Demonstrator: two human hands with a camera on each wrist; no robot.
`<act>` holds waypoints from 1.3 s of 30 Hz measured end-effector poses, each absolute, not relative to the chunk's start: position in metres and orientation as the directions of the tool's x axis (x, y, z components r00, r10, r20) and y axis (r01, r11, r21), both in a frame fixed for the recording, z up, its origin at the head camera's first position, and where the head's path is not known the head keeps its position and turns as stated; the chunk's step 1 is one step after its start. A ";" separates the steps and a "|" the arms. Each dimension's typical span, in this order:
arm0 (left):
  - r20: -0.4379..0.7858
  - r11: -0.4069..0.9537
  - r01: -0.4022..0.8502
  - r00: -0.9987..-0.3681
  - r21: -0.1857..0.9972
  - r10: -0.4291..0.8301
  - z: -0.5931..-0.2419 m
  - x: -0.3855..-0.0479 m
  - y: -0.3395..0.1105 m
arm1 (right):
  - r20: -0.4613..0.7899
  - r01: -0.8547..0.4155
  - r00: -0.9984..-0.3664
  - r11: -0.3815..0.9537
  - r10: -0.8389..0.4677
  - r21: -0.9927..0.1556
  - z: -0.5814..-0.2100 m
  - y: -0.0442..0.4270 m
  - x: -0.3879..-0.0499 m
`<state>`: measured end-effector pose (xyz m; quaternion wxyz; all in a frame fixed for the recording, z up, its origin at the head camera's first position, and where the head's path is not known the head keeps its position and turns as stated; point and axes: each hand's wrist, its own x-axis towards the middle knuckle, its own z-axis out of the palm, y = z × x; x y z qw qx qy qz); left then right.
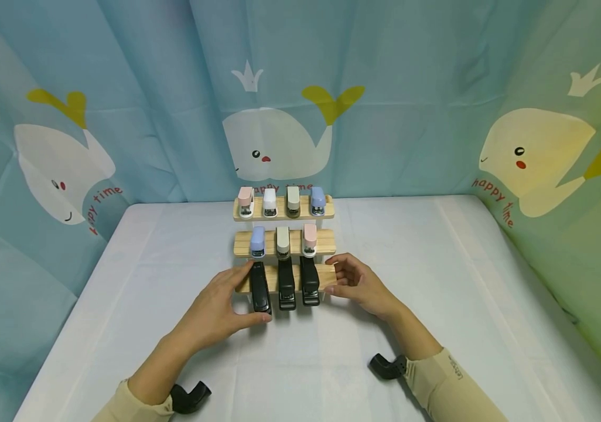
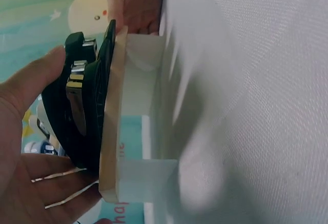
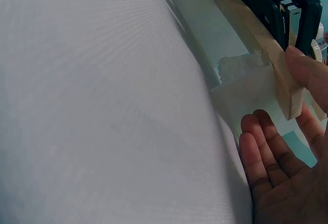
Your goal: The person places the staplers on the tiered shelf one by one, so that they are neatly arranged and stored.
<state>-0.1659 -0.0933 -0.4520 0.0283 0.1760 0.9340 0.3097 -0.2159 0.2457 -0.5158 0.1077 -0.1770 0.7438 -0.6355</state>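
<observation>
A tiered wooden display rack [image 1: 274, 276] holds staplers on three levels. Across its lowest plank lie a left black stapler [image 1: 260, 288], a middle black stapler [image 1: 286, 285] and a right black stapler [image 1: 309, 282]. My left hand [image 1: 215, 308] grips the left one end to end, thumb at the front and fingers at the back. In the left wrist view, that stapler [image 2: 95, 106] sits against the plank [image 2: 110, 147]. My right hand [image 1: 359, 287] holds the right end of the lowest plank, its thumb on the wood [image 3: 289, 93] and the other fingers around the end, by the white support [image 3: 251, 93].
On the middle level stand small blue [image 1: 258, 240], grey-green [image 1: 283, 240] and pink [image 1: 309, 237] staplers. Several more small staplers [image 1: 293, 200] line the top level. A white cloth [image 1: 437, 281] covers the table, and a whale-print curtain [image 1: 411, 135] hangs behind.
</observation>
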 end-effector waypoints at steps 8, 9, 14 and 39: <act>0.103 0.745 0.323 -0.940 0.584 0.327 -0.452 -0.166 -0.092 | 0.051 -0.111 -0.917 0.131 -0.396 -0.985 -0.515 0.246 -0.216; 0.109 0.746 0.324 -0.940 0.582 0.323 -0.453 -0.167 -0.091 | 0.053 -0.114 -0.917 0.131 -0.396 -0.985 -0.515 0.246 -0.216; 0.122 0.749 0.320 -0.944 0.580 0.308 -0.454 -0.167 -0.091 | 0.057 -0.121 -0.918 0.141 -0.394 -0.983 -0.516 0.246 -0.217; 0.173 0.722 0.366 -0.928 0.587 0.331 -0.456 -0.171 -0.096 | 0.051 -0.123 -0.914 0.154 -0.403 -0.980 -0.514 0.247 -0.215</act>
